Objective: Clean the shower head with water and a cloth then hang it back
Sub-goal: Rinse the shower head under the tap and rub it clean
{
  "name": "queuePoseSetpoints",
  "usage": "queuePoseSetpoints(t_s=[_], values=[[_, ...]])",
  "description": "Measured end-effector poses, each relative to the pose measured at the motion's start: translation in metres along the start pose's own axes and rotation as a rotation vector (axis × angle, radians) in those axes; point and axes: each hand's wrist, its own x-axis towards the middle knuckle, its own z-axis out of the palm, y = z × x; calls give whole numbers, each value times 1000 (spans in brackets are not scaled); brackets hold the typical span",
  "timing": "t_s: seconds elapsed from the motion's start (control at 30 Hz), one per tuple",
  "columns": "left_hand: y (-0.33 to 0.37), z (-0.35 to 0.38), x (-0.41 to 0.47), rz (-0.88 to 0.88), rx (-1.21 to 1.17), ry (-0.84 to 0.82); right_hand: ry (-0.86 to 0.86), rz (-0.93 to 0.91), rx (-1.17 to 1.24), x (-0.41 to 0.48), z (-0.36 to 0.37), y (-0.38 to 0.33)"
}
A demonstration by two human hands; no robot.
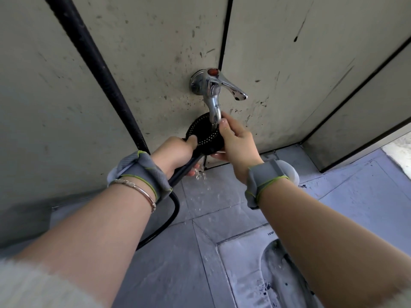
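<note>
Head view looks down on a black shower head (pixel 203 134) held just under the silver tap (pixel 214 94), its holed face turned up toward the spout. The left hand (pixel 175 155) is closed around the handle, which points down and toward the person, with the black hose (pixel 171 215) looping below. The right hand (pixel 236 140) wraps the round rim on the right side, fingers touching the face. Water drips onto the grey floor (pixel 178 274). No cloth shows. Stained wall panels (pixel 155 52) stand close behind.
</note>
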Motion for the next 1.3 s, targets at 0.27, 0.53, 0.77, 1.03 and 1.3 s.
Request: queuePoseSetpoints(t_s=[0.27, 0.53, 0.77, 1.03, 1.3], values=[[0, 7, -1, 170, 48, 8, -12, 198, 246, 5, 0, -1], [-6, 5, 1, 182, 247, 56, -94, 336, 462, 4, -23, 4], [-4, 11, -2, 427, 547, 212, -7, 388, 353, 10, -5, 0], [-2, 6, 4, 259, 250, -5, -47, 295, 645, 10, -11, -2], [3, 8, 3, 362, 264, 146, 192, 306, 568, 19, -6, -1]])
